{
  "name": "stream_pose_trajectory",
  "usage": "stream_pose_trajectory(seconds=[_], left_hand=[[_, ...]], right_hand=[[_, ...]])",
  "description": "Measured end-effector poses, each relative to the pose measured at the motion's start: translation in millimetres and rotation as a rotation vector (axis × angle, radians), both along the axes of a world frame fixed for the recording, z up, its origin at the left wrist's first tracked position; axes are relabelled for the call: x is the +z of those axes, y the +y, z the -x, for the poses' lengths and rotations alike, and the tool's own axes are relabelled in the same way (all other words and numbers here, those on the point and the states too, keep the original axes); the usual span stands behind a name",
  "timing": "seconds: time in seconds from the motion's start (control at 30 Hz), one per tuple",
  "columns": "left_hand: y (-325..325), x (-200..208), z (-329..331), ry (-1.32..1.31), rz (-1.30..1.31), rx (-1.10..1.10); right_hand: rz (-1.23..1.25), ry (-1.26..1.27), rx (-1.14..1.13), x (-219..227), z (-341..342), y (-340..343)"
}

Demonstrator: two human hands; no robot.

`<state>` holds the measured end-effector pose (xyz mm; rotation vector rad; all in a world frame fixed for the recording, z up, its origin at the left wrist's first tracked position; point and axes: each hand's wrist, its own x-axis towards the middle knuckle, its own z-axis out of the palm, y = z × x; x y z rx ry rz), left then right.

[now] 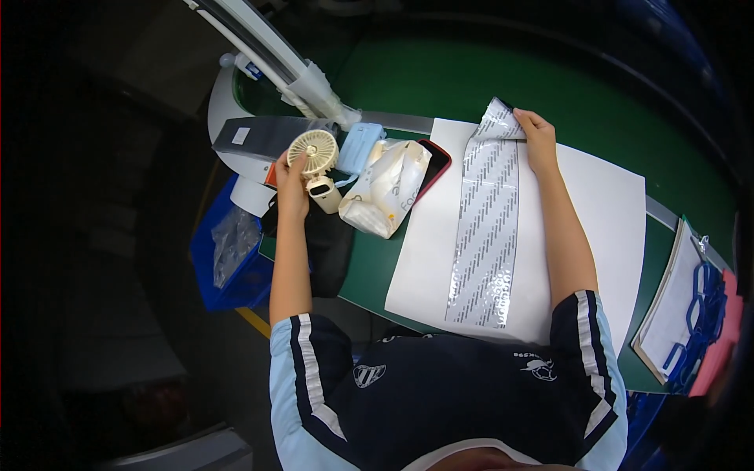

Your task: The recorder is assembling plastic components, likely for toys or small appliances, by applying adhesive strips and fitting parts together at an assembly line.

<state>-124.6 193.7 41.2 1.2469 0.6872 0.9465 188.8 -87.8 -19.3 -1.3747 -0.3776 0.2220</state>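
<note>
My left hand (291, 188) is at the left edge of a cream handheld fan (312, 152), its thumb over the rim of the round head and the other fingers partly hidden. The fan's handle leans down and to the right. My right hand (539, 141) pinches the far end of a long silvery strip printed with rows of small dark marks (488, 212). That end is lifted and folded over, while the rest lies flat on a large white sheet (581, 235). Shiny bubble-like spots show at the strip's near end.
Beside the fan are a light blue pack (362, 147), a white plastic tissue pack (382, 188) and a red-edged phone (436, 166). A dark box (263, 137) lies behind. A lamp arm (290, 67) rises at the back left. A blue bin (228, 259) stands left, a clipboard (666, 302) right.
</note>
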Motion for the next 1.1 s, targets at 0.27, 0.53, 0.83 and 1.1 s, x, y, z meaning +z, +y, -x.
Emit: stream_pose_trajectory(seconds=[0.27, 0.53, 0.83, 1.1], left_hand=[[-36.0, -2.8, 7.5, 0.258, -0.186, 0.014], [-41.6, -7.0, 27.1, 0.069, -0.110, -0.383], [-45.8, -13.1, 34.9, 0.190, -0.236, -0.407], [-36.7, -21.3, 35.0, 0.121, -0.242, -0.409]], right_hand=[[0.024, -0.011, -0.003, -0.7, -0.7, -0.7], [0.010, 0.018, -0.001, 6.3, 4.6, 1.2], [0.002, 0.041, 0.010, 3.5, 3.3, -1.3], [0.017, 0.020, 0.006, -0.7, -1.0, -1.8]])
